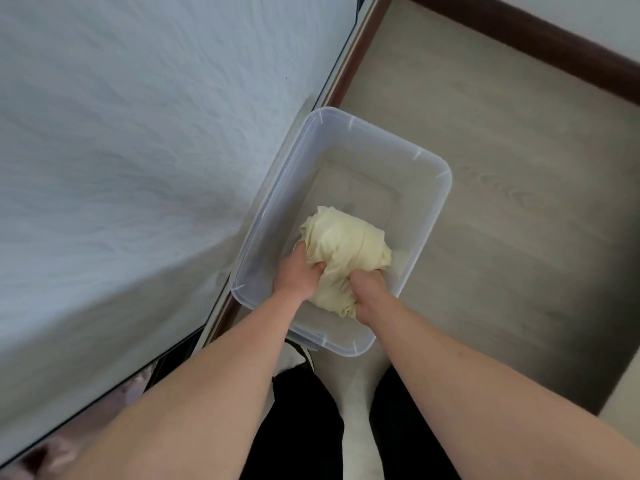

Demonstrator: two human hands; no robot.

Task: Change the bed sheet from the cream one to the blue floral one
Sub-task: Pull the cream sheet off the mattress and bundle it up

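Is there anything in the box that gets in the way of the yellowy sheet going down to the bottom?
Nothing visible. The cream sheet is bunched in both hands, left hand and right hand, already inside the clear box. The rest of the box shows only its bare floor.

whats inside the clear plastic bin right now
The clear bin holds only a bunched cream sheet, gripped by the left hand and right hand. The bin's bare bottom shows beyond it; whatever lies under the bundle is hidden.
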